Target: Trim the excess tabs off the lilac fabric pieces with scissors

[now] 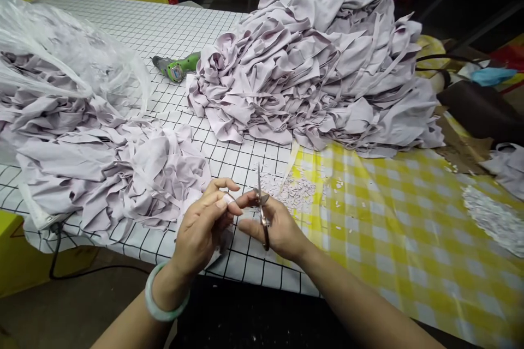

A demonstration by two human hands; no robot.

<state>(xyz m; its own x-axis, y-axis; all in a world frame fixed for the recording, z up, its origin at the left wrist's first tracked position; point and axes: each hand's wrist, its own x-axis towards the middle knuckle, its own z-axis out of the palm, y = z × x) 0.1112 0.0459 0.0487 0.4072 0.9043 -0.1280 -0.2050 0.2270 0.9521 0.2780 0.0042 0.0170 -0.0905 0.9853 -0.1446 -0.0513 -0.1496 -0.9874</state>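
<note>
My right hand (282, 232) holds a small pair of scissors (260, 196) by its dark handles, with the blade tips pointing away from me. Just left of it, my left hand (204, 218) is closed in a pinch on a bit of pale lilac fabric (230, 199). The fabric shows at the fingertips; most of it is hidden by the hand. Fingers of both hands nearly meet, and I cannot tell whether they touch. Beyond them, many tiny lilac scraps (297, 191) lie scattered on the table. A heap of lilac fabric pieces (135, 169) lies beside my left hand.
A larger pile of lilac fabric (327, 65) stands at the back. Near it lies a green power tool (176, 67). Clear plastic (94, 60) covers cloth at left. A yellow checked sheet (380, 218) spreads rightward over the white grid tablecloth (164, 22). A black cord (98, 271) hangs at the left edge.
</note>
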